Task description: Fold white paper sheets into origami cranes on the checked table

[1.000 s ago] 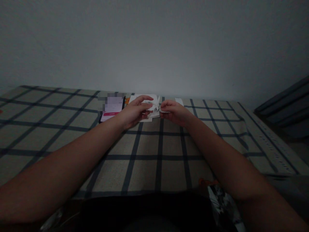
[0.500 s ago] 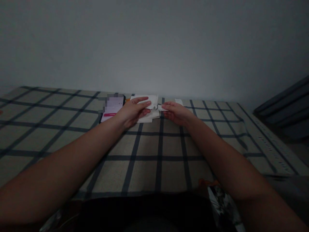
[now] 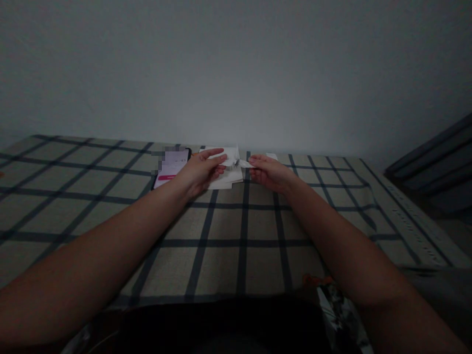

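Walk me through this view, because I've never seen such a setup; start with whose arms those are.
There is no machine here: the arms belong to a person working bare-handed. The camera is worn on that person's head and looks forward and down, so the arms reach away from you.

Each hand serves as a grip. The left grip and the right grip hold a folded white paper between them.

Beneath is a checked cloth. On it lie white sheets below the hands and, beside the left one, a phone with its screen lit. The dim light hides finer details of the folds.
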`<act>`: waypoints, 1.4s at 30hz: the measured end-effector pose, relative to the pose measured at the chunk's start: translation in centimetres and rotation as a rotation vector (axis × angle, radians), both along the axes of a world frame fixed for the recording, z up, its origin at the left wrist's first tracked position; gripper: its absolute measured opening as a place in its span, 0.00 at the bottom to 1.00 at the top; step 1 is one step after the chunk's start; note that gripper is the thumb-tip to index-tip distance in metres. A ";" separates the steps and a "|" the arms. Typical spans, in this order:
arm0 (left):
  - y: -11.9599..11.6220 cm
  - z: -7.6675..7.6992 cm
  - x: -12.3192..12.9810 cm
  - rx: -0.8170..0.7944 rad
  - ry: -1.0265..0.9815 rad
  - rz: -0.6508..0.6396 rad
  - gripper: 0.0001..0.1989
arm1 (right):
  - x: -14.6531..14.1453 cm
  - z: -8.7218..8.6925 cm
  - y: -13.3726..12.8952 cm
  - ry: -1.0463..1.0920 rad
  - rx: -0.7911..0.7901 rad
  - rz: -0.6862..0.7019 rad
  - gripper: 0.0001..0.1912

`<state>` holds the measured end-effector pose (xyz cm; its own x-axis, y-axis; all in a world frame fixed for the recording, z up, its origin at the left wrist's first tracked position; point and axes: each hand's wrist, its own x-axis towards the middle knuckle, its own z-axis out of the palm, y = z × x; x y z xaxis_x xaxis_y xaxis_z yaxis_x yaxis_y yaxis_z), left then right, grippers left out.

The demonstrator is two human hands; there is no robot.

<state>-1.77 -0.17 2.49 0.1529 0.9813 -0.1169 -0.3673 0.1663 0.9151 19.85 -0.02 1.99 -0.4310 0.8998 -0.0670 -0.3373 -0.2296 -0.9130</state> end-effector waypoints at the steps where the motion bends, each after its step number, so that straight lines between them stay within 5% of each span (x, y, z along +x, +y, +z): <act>1: -0.1 0.1 0.0 -0.011 -0.027 0.004 0.16 | 0.1 0.0 0.0 0.018 0.002 -0.002 0.10; 5: -0.4 0.7 0.2 -0.052 -0.118 0.008 0.10 | 0.5 0.4 0.0 0.012 -0.033 -0.008 0.09; 13: -0.9 0.9 0.0 0.026 -0.168 -0.078 0.16 | 1.4 1.3 0.1 -0.036 -0.084 0.070 0.11; 18: -1.1 0.5 0.0 0.151 0.000 -0.121 0.22 | 1.6 1.0 0.0 -0.062 -0.053 0.181 0.09; 25: -1.0 -0.3 0.3 0.296 0.261 -0.091 0.08 | 1.5 0.9 0.1 -0.109 -0.002 0.122 0.11; 28: -1.1 -0.3 0.3 0.371 0.322 -0.032 0.08 | 1.4 0.9 0.0 -0.339 0.192 0.045 0.15; 34: -1.3 0.0 0.5 0.395 0.354 -0.043 0.10 | 1.3 0.5 0.0 -0.792 0.920 -0.107 0.10; 42: -1.5 0.1 0.1 0.516 0.586 -0.071 0.12 | 1.0 0.1 -0.2 -0.923 1.143 -0.139 0.12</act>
<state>-1.67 -1.69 2.56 0.2716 0.9237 0.2701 0.1946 -0.3275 0.9246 20.88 -0.24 2.07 -0.5388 0.6817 0.4949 0.4931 0.7315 -0.4709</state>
